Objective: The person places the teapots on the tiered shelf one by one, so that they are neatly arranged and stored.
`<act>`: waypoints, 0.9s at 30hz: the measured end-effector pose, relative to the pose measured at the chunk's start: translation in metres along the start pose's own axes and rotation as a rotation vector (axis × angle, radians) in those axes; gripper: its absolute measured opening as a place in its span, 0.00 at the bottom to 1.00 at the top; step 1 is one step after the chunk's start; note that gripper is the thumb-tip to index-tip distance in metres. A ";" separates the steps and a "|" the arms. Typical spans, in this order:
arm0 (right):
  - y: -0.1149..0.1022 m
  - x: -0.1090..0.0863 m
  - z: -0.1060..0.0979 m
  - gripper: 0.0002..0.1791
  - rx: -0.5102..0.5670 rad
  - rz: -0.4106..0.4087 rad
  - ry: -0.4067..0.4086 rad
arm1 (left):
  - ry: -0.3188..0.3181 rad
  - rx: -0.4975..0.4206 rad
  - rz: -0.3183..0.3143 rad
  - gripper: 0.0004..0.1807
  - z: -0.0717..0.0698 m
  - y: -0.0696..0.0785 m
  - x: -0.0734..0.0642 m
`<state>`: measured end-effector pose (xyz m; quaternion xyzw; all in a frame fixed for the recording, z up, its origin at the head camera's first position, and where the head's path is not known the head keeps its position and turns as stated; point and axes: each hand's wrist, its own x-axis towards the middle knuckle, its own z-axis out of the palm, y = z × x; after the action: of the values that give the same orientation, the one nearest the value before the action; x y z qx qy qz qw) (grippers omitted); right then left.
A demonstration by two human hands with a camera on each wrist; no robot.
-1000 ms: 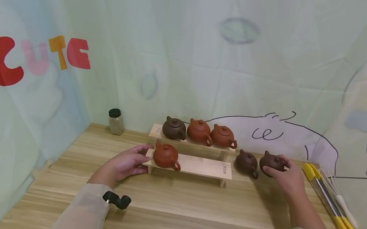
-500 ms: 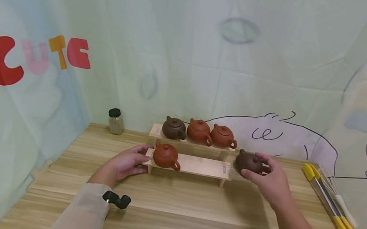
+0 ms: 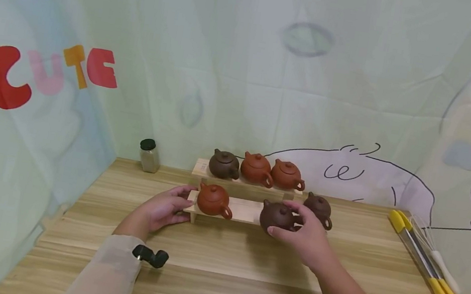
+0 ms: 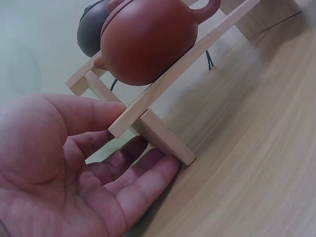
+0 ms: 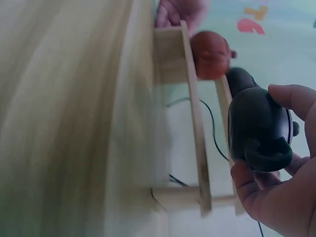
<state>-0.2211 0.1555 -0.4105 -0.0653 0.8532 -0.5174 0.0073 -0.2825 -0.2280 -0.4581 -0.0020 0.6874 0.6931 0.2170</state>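
Note:
My right hand (image 3: pixel 307 234) grips a dark brown teapot (image 3: pixel 276 217) by its body, thumb on one side and fingers on the other. The pot is in front of the right end of the lower step of a two-step wooden stand (image 3: pixel 246 209); in the right wrist view it appears held off the board. At the stand's left end, my left hand (image 4: pixel 64 168) holds the lower step, thumb on the board's end and fingers curled below against the leg. A reddish-brown teapot (image 3: pixel 213 199) sits on that step's left side.
On the upper step stand a dark teapot (image 3: pixel 223 164) and two reddish teapots (image 3: pixel 255 168). Another dark teapot (image 3: pixel 318 209) rests on the table right of the stand. Tongs (image 3: pixel 432 270) and a whisk (image 3: pixel 442 264) lie far right; a black-lidded jar (image 3: pixel 149 157) stands back left.
My right hand has carried the dark teapot leftward from the table's right side, past the other dark teapot, to the stand's lower step. The left hand has stayed in place.

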 end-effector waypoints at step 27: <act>-0.016 0.047 0.065 0.44 -0.088 -0.039 -0.005 | -0.003 0.005 0.007 0.35 -0.001 -0.002 0.003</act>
<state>-0.2606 0.0853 -0.4241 -0.0833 0.8738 -0.4792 -0.0034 -0.2853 -0.2282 -0.4608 0.0021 0.6888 0.6921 0.2155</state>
